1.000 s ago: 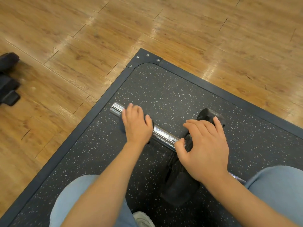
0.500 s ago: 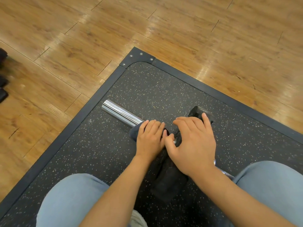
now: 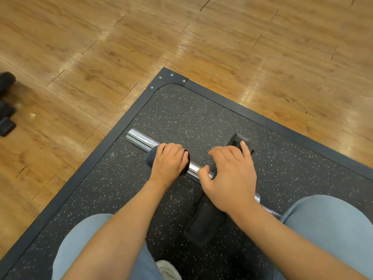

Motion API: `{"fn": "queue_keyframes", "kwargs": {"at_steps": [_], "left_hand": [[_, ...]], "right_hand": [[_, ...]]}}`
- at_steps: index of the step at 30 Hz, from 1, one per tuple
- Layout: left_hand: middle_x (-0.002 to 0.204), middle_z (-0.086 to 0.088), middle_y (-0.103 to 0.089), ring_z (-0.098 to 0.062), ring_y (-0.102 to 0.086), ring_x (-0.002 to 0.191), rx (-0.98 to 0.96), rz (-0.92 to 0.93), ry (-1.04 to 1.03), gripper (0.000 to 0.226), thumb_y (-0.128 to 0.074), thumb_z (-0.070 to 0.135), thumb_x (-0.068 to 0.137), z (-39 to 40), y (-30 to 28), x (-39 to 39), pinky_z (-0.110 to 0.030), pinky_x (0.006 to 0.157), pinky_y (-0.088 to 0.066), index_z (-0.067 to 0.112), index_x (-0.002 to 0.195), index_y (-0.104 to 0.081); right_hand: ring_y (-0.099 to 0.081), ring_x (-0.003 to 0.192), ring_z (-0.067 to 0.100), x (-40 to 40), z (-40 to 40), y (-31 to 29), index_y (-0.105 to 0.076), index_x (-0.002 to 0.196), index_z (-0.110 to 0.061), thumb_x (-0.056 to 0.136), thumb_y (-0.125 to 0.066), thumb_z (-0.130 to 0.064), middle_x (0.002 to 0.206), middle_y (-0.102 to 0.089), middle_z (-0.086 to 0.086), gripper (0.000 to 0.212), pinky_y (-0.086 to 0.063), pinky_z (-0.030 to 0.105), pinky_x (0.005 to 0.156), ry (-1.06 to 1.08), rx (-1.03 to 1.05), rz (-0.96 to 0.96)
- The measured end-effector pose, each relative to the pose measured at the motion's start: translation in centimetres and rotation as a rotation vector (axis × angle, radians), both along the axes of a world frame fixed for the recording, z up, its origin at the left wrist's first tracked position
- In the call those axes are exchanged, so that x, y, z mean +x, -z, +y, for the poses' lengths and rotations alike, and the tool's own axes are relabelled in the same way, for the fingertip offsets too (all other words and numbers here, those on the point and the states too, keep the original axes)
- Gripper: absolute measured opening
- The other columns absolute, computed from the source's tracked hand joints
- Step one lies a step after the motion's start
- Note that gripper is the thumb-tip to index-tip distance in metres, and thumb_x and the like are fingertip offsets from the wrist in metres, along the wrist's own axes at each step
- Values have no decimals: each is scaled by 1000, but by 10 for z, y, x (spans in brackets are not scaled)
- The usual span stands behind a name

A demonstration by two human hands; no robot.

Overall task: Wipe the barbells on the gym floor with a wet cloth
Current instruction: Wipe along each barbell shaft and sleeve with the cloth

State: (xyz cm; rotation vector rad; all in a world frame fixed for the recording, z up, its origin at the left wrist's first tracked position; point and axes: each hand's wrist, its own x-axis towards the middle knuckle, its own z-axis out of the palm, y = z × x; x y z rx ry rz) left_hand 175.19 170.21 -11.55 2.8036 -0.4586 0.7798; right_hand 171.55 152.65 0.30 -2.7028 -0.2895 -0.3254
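A chrome barbell (image 3: 139, 139) lies on the speckled black rubber mat (image 3: 201, 118), its sleeve end pointing to the upper left. A black weight plate (image 3: 203, 225) stands on the bar under my right forearm. My left hand (image 3: 168, 162) grips a dark grey cloth (image 3: 149, 158) wrapped round the sleeve, about midway along it. My right hand (image 3: 230, 174) rests on top of the plate with curved fingers, thumb near the bar. The bar's thinner shaft (image 3: 268, 209) runs on toward my right knee.
The mat's dark frame corner (image 3: 171, 77) sits beyond the bar, with wood-plank floor (image 3: 201, 37) all around it. Black dumbbells (image 3: 6, 102) lie at the far left edge. My knees in light blue trousers and a pale shoe (image 3: 168, 269) fill the bottom.
My left hand with the cloth slid from the sleeve's tip down to the plate, then back out to mid-sleeve. My right hand stayed on the plate.
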Motion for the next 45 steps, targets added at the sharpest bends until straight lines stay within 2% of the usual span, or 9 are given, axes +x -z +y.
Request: {"fn": "queue_keyframes", "kwargs": {"at_steps": [8, 12, 21, 25, 27, 30, 33, 41, 45], "left_hand": [[76, -3, -64, -22, -58, 69, 132, -101, 50, 33, -49, 24, 99, 40, -37, 3, -35, 74, -43, 11, 72, -63], [75, -2, -64, -20, -58, 68, 140, -162, 47, 32, -52, 24, 97, 48, -52, -3, -34, 70, -46, 10, 71, -64], [64, -1, -60, -20, -55, 59, 110, -182, 39, 32, -57, 23, 91, 44, -78, -16, -33, 61, -41, 12, 62, -61], [59, -1, -53, -20, -49, 56, 120, -156, 23, 33, -59, 23, 90, 40, -98, -23, -33, 57, -37, 13, 59, -55], [57, -1, -48, -20, -44, 54, 133, -152, 17, 34, -60, 22, 89, 38, -113, -29, -31, 57, -32, 13, 58, -51], [58, 0, -47, -19, -44, 55, 145, -131, 9, 32, -61, 23, 89, 37, -138, -38, -31, 58, -32, 13, 60, -52], [59, 0, -51, -19, -48, 56, 140, -78, -20, 31, -63, 24, 90, 42, -168, -49, -32, 58, -35, 13, 61, -56], [63, -1, -58, -20, -53, 61, 149, 12, -124, 36, -58, 31, 95, 77, -276, -89, -36, 60, -42, 12, 64, -61], [66, -2, -61, -21, -56, 62, 127, 22, -181, 36, -58, 32, 95, 98, -330, -115, -36, 61, -44, 11, 66, -64]], "right_hand": [[-63, 90, 24, 0, -1, -1, -72, 85, -11, 82, -40, -37, 85, -70, -2, 41, -23, 44, 119, -15, -32, 56], [-63, 86, 24, -1, 1, -1, -72, 82, -11, 83, -39, -37, 82, -70, -2, 42, -29, 49, 116, -31, -45, 51], [-63, 86, 26, -2, -2, 0, -71, 83, -9, 84, -38, -35, 84, -69, 1, 41, -23, 48, 115, -62, -69, 46], [-62, 86, 27, -4, -4, -5, -71, 85, -7, 85, -36, -35, 86, -68, 4, 45, -26, 54, 114, -113, -138, 108], [-62, 85, 28, -3, -5, -12, -70, 84, -6, 85, -34, -35, 85, -67, 5, 45, -33, 57, 112, -155, -194, 164], [-62, 82, 29, -2, -10, -27, -69, 85, -7, 87, -33, -33, 86, -67, 7, 44, -42, 54, 106, -267, -297, 192], [-62, 84, 29, 2, -13, -53, -68, 88, -8, 89, -34, -32, 89, -67, 6, 42, -44, 51, 105, -377, -380, 180], [-62, 91, 31, -4, 10, -154, -68, 97, -8, 90, -36, -32, 102, -66, 9, 41, -43, 51, 103, -599, -445, 108], [-61, 87, 34, -15, 37, -207, -67, 97, -7, 91, -37, -29, 102, -66, 11, 38, -46, 51, 99, -686, -394, 78]]}}
